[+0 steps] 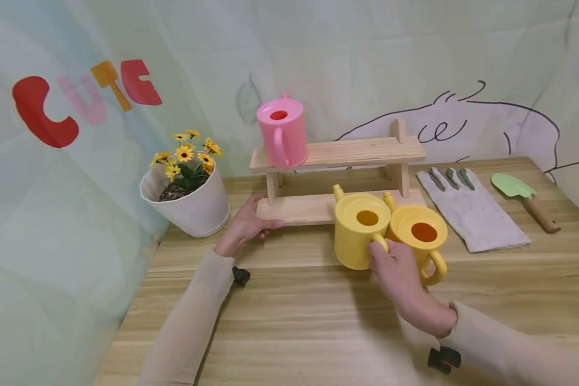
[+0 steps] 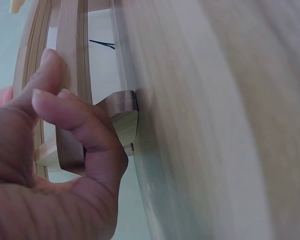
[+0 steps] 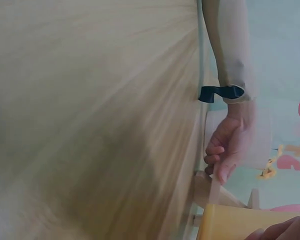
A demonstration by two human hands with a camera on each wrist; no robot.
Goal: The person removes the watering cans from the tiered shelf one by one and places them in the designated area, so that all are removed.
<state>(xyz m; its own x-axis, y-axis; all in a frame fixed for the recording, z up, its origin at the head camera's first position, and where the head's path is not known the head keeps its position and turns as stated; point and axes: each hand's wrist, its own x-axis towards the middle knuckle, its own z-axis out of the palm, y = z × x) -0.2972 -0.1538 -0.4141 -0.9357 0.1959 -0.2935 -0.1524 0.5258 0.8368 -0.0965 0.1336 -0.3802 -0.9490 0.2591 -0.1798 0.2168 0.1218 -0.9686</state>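
Head view is showing a wood-grain table (image 1: 289,332) spreading beneath everything, with a two-tier wooden shelf (image 1: 362,153) standing near twelve o'clock. At nine o'clock, a white pot (image 1: 193,214) is holding flowers, while at three o'clock a pale glove (image 1: 477,220) is lying flat. A pink watering can (image 1: 294,136) is sitting at the nine o'clock end of the upper board. In front of the lower board, near four o'clock, a yellow watering can (image 1: 354,241) is pointing its spout toward eleven; whether its base is touching the table, I cannot tell. Just beside it, at its three o'clock, a second yellow can (image 1: 420,249) is standing. The right hand (image 1: 400,273) is gripping the first can's handle; the left hand (image 1: 246,222), at eight o'clock, is pinching the lower board's end between thumb and fingers. Past the glove, a green-bladed trowel (image 1: 533,205) is lying. Yellow flowers (image 1: 184,154) are rising from the pot.
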